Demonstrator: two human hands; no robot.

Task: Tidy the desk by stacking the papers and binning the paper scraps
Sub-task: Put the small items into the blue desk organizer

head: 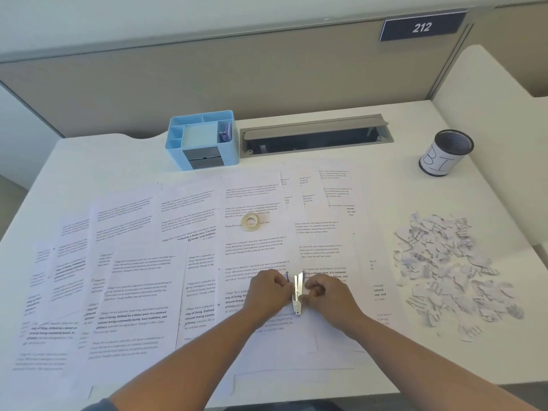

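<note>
White printed papers [142, 277] overlap, scraps [453, 271] heaped

Head-worn view, forward and down over the desk [415, 188]

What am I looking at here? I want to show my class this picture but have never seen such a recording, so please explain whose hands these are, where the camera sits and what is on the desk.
There is no machine: a person wears a camera on the head, looking down at their own two hands. The left hand and right hand together hold a small metal stapler, apparently opened. Printed papers lie spread across the white desk, with a tape roll on them. Torn paper scraps sit heaped at right, near a mesh bin. A blue organiser stands at the back.
</note>
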